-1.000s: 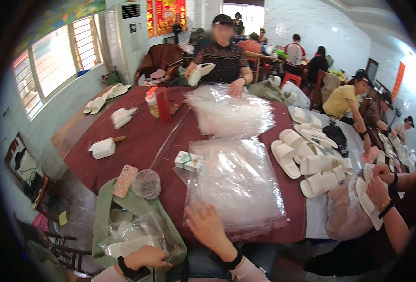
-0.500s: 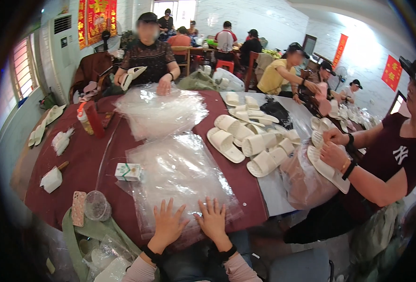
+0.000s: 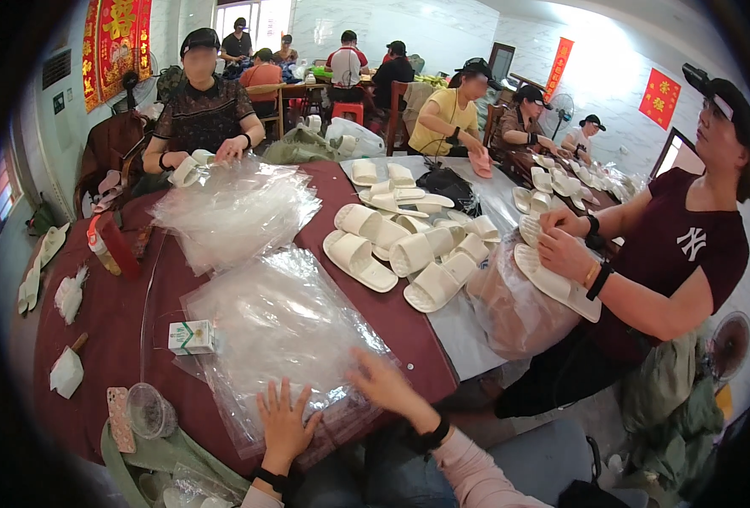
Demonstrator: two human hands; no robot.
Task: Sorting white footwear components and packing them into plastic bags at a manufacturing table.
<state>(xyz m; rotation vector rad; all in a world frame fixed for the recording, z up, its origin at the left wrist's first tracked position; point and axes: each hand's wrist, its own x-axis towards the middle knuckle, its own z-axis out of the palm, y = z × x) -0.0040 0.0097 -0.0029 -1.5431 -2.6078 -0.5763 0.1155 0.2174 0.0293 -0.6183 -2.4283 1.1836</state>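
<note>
Spread on the stack of clear plastic bags (image 3: 265,330), my left hand (image 3: 286,425) lies flat near the stack's front edge, fingers apart. My right hand (image 3: 385,383) hovers at or just above the stack's right edge, holding nothing; its fingers are stretched out and slightly blurred. I cannot tell if it touches the bags. Just beyond the stack to the right sits a pile of cream slippers (image 3: 359,261). A small white and green box (image 3: 191,337) rests on the left edge of the bags.
A second pile of clear bags (image 3: 239,212) lies before a person across the maroon-covered table (image 3: 171,292). At right, a co-worker holds a cream slipper (image 3: 553,284) over a plastic sack (image 3: 510,317). Near left are a phone (image 3: 121,420) and a clear tub (image 3: 150,412).
My right hand has lifted or slid toward the right edge of the bags, its arm swinging right. The view has turned right. The person across has lowered the slipper.
</note>
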